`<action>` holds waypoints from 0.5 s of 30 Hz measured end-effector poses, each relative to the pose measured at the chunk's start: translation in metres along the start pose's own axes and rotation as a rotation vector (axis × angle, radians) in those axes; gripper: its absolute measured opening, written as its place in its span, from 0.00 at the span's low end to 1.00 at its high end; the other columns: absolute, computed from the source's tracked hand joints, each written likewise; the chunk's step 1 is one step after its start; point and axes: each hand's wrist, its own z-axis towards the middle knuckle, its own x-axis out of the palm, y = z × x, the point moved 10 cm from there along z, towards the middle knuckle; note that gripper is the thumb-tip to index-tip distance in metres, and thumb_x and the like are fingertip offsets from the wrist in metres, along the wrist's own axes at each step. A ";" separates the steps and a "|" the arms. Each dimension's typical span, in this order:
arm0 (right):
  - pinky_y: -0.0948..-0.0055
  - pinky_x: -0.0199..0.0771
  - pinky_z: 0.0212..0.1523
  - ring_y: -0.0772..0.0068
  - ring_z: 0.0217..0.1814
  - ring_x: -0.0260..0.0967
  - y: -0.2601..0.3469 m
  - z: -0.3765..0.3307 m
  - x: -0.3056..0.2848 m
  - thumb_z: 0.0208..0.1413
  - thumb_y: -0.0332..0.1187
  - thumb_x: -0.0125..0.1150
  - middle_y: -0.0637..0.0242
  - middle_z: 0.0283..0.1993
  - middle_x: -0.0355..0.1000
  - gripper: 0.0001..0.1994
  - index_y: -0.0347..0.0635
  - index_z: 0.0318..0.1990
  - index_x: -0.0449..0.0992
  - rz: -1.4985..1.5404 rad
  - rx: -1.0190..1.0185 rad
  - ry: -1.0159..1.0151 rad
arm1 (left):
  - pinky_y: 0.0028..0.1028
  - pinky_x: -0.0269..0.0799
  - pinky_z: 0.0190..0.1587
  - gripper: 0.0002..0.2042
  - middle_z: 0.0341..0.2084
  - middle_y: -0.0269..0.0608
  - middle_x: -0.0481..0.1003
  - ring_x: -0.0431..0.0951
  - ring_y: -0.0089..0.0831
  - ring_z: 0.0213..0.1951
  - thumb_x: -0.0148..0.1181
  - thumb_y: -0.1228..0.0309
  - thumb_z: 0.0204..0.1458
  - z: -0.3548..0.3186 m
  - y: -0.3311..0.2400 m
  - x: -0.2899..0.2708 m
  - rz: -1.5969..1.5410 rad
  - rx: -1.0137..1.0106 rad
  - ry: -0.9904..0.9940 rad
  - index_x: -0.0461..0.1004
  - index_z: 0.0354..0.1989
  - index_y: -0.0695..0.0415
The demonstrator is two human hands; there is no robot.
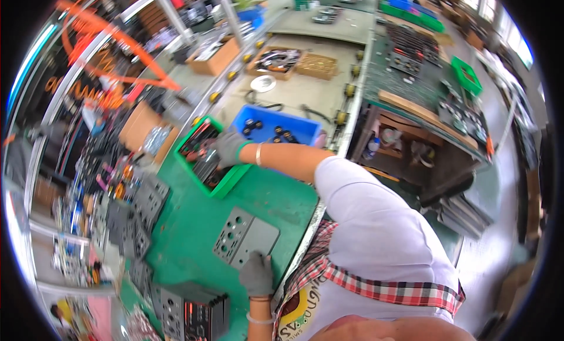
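On the green tabletop lies a flat grey metal panel (247, 236) with round holes and small slots along one half. My left hand (257, 275), in a grey glove, is closed at the panel's near corner, its fingertips against the edge. My right arm stretches across to a green bin (218, 188) filled with dark parts and some red ones. Inside that bin is my right hand (228, 149), gloved too, with fingers bent down among the parts; whatever they grip is hidden. Beside it stands a blue bin (305, 131) with several black knob-like pieces.
A stack of dark panels (194, 311) stands at the table's lower end, more grey panels (147, 200) along its far side. A cardboard box (147, 129) sits behind the green bin. Past the bins runs a roller line with parts boxes (317, 66). A second workbench (411, 85) stands beyond.
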 end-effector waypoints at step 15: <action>0.78 0.65 0.30 0.80 0.30 0.63 0.176 -0.191 0.058 0.56 0.43 0.49 0.69 0.29 0.66 0.25 0.40 0.58 0.57 1.627 -0.385 0.045 | 0.31 0.63 0.22 0.22 0.17 0.43 0.67 0.69 0.36 0.19 0.50 0.49 0.52 -0.016 -0.003 -0.071 -0.706 0.023 -0.443 0.64 0.29 0.60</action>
